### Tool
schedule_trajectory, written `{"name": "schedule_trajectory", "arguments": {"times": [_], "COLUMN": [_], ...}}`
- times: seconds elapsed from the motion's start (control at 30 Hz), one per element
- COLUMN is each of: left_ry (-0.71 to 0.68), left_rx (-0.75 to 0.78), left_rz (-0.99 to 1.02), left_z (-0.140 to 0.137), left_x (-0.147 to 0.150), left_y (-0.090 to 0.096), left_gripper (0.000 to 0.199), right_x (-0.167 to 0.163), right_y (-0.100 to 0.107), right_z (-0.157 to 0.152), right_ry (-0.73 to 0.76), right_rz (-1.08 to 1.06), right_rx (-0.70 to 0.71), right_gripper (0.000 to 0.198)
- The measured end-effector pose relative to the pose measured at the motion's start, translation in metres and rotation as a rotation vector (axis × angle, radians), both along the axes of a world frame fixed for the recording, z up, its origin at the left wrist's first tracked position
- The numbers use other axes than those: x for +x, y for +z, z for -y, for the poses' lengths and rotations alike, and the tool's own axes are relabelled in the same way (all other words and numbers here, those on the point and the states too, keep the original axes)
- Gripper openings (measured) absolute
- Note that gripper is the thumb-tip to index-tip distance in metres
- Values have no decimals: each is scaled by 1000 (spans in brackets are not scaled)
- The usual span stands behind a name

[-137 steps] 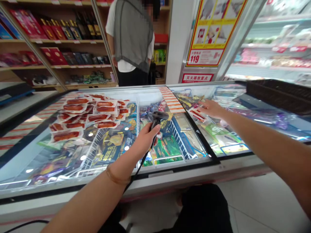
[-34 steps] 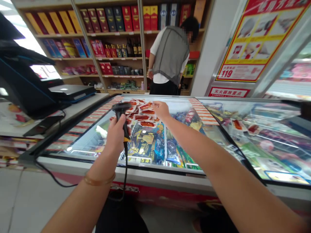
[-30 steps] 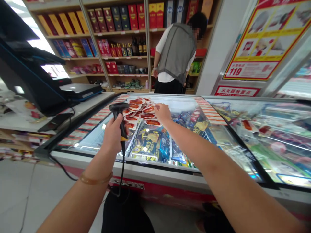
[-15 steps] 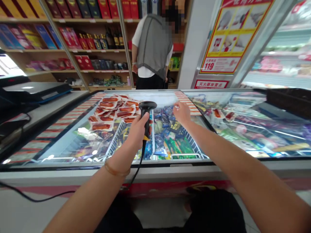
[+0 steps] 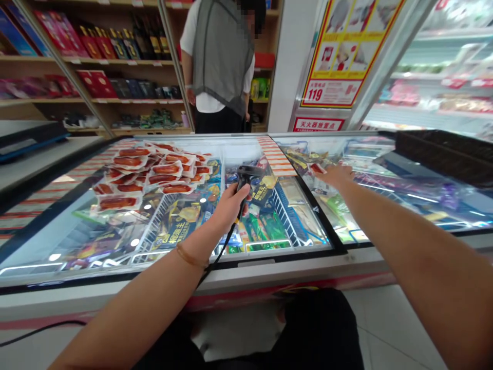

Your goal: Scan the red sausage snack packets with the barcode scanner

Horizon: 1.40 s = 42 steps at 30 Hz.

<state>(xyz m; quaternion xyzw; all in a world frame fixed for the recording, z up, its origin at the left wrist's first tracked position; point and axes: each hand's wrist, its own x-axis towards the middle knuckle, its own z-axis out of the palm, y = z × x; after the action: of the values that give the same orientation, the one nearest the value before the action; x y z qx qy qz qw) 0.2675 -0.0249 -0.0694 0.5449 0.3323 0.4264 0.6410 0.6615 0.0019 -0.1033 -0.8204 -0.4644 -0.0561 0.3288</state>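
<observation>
Head view, only one here. My left fingers [image 5: 238,197] are wrapped round the handle of a black scanner [image 5: 250,170]: curled in, thumb laid along the near side, no gap visible. Scanner head sits just above the thumb, over the glass. Cord [image 5: 226,241] drops from under the grip towards me.

My right fingers [image 5: 342,170] are well off to the right, low over the next glass panel. A single sausage packet [image 5: 316,168] is at the thumb side, looks like it's touching. Can't tell whether it's pinched or just touched; the finger spread is hidden by the back of the hand.

The big heap of sausage packets [image 5: 165,169] is left of and beyond my left fingers, loosely overlapped on top of the freezer [image 5: 304,266] glass. Bagged goods show through the glass under both sets of fingers. Person [image 5: 219,56] stands well beyond, across the freezer.

Handling, my guess: scanner light, stiff, no give, wouldn't like a drop. Best hold is mid-handle, below the head, cord kept free. Packets light, film slick, meat inside firm with some bend, so they'd slide on glass and on each other. Take one by the flat clear margin, thumb on top; squeezing the bulge would probably slip.
</observation>
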Motion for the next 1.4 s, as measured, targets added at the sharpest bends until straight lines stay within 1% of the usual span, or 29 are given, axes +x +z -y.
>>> {"name": "schedule_trajectory", "arguments": {"times": [0.07,0.1,0.13,0.2,0.27,0.3,0.4,0.43,0.47,0.53,0.63,0.7,0.87,1.03,1.23,1.4], "left_ry": [5,10,13,16,14,13,9,9,8,3,-4,-4,24,-7,-24,-51], "left_rx": [-11,-13,-12,-8,-4,0,29,43,55,75,96,110,132,174,213,223], "left_rz": [-6,-8,-10,-15,-20,-23,-42,-48,-54,-65,-84,-94,-96,-114,-130,-143], "left_z": [-1,-2,-2,-1,-1,0,0,0,-1,-1,-1,-2,-6,-8,-9,-6], "left_x": [-3,-5,-6,-8,-10,-10,-10,-10,-10,-10,-12,-13,-14,-14,-15,-16], "left_y": [0,0,1,2,3,3,2,1,1,0,0,-1,-7,-11,-12,-8], "left_gripper": [46,46,46,46,44,43,42,41,41,41,42,43,43,42,39,39], "right_x": [-13,-22,-31,-52,-79,-94,-138,-150,-160,-173,-178,-176,-169,-169,-169,-168], "right_y": [0,1,1,2,3,3,3,3,3,4,5,4,5,7,8,7], "right_z": [-7,-10,-14,-23,-31,-34,-35,-33,-29,-20,-12,-10,-13,-11,-11,-13], "right_ry": [-104,-128,-114,-68,22,92,312,396,448,495,489,477,436,409,417,418], "right_rz": [-37,-53,-68,-112,-183,-228,-374,-366,-341,-288,-233,-220,-241,-224,-238,-248], "right_rx": [-31,-13,47,219,391,436,453,428,417,388,355,360,389,395,417,423], "right_gripper": [32,31,30,29,29,29,38,40,40,39,33,31,32,32,31,30]}}
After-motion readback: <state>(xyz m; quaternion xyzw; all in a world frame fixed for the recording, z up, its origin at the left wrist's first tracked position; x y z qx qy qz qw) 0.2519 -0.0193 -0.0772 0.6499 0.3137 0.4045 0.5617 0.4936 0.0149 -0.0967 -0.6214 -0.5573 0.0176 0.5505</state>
